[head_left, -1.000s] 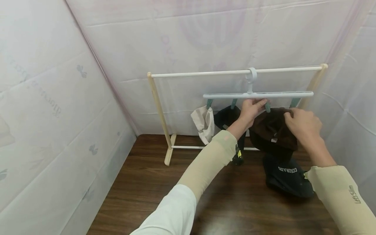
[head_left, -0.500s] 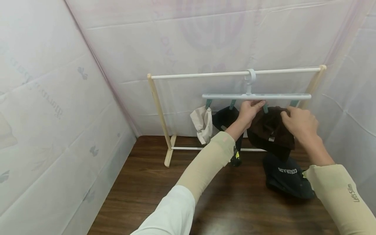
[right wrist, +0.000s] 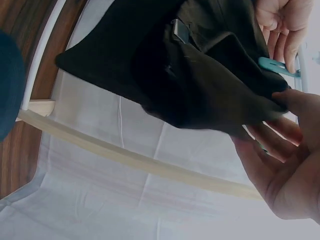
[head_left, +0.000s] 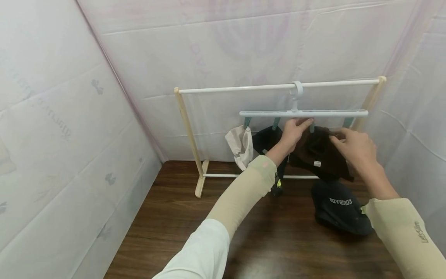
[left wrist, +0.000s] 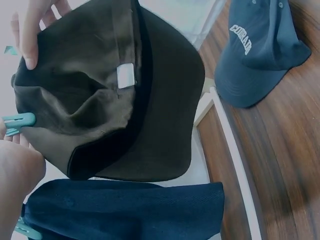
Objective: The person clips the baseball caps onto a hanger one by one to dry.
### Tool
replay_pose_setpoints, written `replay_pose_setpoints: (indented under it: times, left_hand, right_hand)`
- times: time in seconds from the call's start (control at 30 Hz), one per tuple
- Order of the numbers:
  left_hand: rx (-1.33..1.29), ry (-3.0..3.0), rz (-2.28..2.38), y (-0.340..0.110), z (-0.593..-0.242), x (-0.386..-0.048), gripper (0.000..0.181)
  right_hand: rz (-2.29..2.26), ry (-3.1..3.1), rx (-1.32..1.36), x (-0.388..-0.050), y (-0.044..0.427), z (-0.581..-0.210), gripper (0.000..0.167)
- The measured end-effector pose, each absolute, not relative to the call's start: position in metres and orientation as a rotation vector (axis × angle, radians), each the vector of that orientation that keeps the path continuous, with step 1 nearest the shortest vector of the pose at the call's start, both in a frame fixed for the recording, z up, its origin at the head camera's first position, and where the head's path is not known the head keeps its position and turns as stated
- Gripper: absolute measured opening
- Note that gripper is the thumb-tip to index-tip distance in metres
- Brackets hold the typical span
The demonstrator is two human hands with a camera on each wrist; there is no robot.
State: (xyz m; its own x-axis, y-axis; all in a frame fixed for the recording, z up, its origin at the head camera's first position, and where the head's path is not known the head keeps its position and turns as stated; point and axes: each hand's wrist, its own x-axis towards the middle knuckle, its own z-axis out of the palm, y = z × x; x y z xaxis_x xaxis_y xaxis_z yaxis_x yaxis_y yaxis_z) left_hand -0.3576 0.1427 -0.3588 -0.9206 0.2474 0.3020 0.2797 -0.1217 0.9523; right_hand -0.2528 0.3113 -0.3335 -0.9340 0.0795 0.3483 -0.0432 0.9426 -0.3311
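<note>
My left hand (head_left: 292, 131) pinches a teal clip (head_left: 312, 127) under the white hanger (head_left: 268, 114). That clip's jaws sit at the crown edge of a dark brown cap (left wrist: 100, 60), plain in the left wrist view. With thumb and fingers my right hand (head_left: 357, 149) holds the same cap farther right along its edge; in the right wrist view the fingers (right wrist: 265, 145) lie behind the cloth. Left of my hands, a cream cap (head_left: 240, 143) and a dark navy cap (head_left: 266, 139) hang from clips. My left forearm partly hides the navy one.
The hanger hooks over the white rail of a wooden-legged rack (head_left: 189, 131). A navy cap with white COLORADO lettering (head_left: 339, 211) lies on the brown wood tabletop (head_left: 167, 232), below the brown cap. Another teal clip (head_left: 348, 122) hangs at the hanger's right end. White sheeting encloses the table.
The right hand has shifted slightly left and its fingers have loosened and spread. The brown cap has turned, its brim swinging to the right. The left hand stays at the clip.
</note>
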Motion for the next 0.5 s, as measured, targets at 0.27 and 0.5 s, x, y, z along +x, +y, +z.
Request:
replay_pose_setpoints:
  times: [0.27, 0.5]
  left_hand:
    - [-0.594, -2.104, -2.188, 0.135, -0.358, -0.358, 0.031]
    - [-0.646, -2.099, -2.155, 0.129, -0.359, -0.355, 0.030]
  right_hand:
    - [0.544, -2.703, 0.095, -0.249, 0.313, -0.339, 0.042]
    - [0.582, -2.643, 0.135, -0.247, 0.309, -0.343, 0.037]
